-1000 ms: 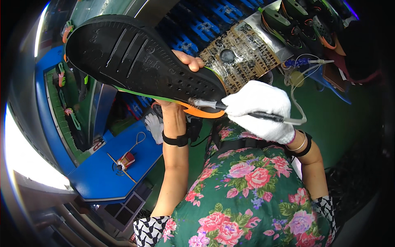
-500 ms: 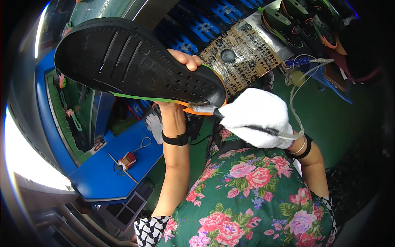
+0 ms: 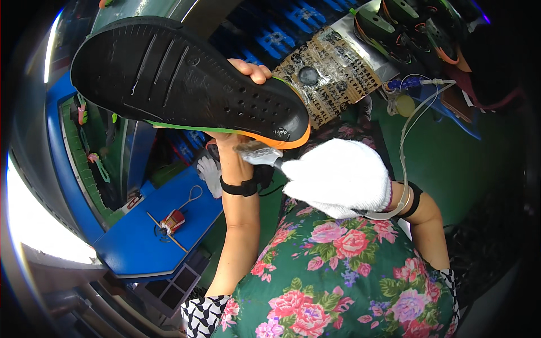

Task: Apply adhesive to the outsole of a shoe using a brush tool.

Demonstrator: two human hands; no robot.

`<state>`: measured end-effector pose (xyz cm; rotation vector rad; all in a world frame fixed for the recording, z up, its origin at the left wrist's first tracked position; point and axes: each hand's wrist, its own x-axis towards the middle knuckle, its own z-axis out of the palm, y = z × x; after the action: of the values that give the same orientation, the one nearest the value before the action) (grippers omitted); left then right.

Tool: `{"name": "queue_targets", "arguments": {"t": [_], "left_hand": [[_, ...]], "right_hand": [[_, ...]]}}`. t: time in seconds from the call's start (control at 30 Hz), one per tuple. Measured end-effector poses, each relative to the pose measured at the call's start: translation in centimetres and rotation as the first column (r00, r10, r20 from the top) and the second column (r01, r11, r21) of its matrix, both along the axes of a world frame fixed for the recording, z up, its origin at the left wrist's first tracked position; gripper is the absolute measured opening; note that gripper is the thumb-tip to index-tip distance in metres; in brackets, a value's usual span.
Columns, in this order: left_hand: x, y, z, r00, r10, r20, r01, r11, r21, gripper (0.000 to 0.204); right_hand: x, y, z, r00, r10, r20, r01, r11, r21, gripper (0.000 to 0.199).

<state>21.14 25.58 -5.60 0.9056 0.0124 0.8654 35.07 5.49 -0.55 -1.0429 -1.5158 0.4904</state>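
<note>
My bare left hand (image 3: pixel 251 70) grips a black shoe sole (image 3: pixel 169 79) from behind, its fingertips curled over the far edge. The sole's bottom faces me, with slots at the wide end, small holes toward the heel and a green-to-orange rim. Wet gloss shows on the heel. My right hand (image 3: pixel 341 179), in a white knit glove, is closed around a brush (image 3: pixel 260 155) with a dark handle and a clear tube running from it. The bristles sit just below the orange rim, near my left wrist; whether they touch the rim I cannot tell.
A blue table (image 3: pixel 135 242) at left bears a red can-like container (image 3: pixel 172 221) with a stick across it. A white glove (image 3: pixel 209 176) lies at its edge. Taped cardboard (image 3: pixel 332 73) lies ahead, beside several dark shoe parts (image 3: pixel 383 34). The clear tube (image 3: pixel 403 141) loops at right.
The brush has come off the heel's face and moved left and slightly down, below the rim. My right hand went with it. The sole has shifted slightly up and left.
</note>
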Motion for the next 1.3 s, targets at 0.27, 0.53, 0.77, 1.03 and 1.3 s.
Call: {"name": "queue_targets", "arguments": {"t": [0.27, 0.53, 0.77, 1.03, 1.3], "left_hand": [[0.2, 0.2, 0.3, 0.998, -0.056, 0.038, 0.056, 0.998, 0.003, 0.077], [-0.4, -0.3, 0.3, 0.997, -0.06, 0.047, 0.065, 0.992, -0.112, 0.054], [0.3, -1.1, 1.4, 0.983, -0.061, 0.174, 0.078, 0.992, -0.094, 0.039], [0.5, -1.7, 1.6, 0.989, -0.042, 0.139, 0.055, 0.994, -0.091, 0.037], [0.5, -1.5, 0.7, 0.991, 0.0, 0.135, 0.008, 0.998, -0.058, 0.04]], "right_hand": [[0.7, -0.9, -0.3, 0.997, -0.083, -0.004, 0.083, 0.997, -0.005, 0.026], [1.3, -0.9, 1.1, 1.0, -0.018, -0.002, 0.017, 0.997, -0.07, 0.028], [1.2, -1.5, 0.4, 0.999, -0.035, 0.004, 0.035, 0.997, -0.067, 0.029], [0.2, -1.8, -0.1, 0.997, 0.062, 0.051, -0.06, 0.998, -0.034, 0.034], [0.6, -2.0, 0.6, 0.995, 0.037, 0.089, -0.03, 0.996, -0.08, 0.032]]}}
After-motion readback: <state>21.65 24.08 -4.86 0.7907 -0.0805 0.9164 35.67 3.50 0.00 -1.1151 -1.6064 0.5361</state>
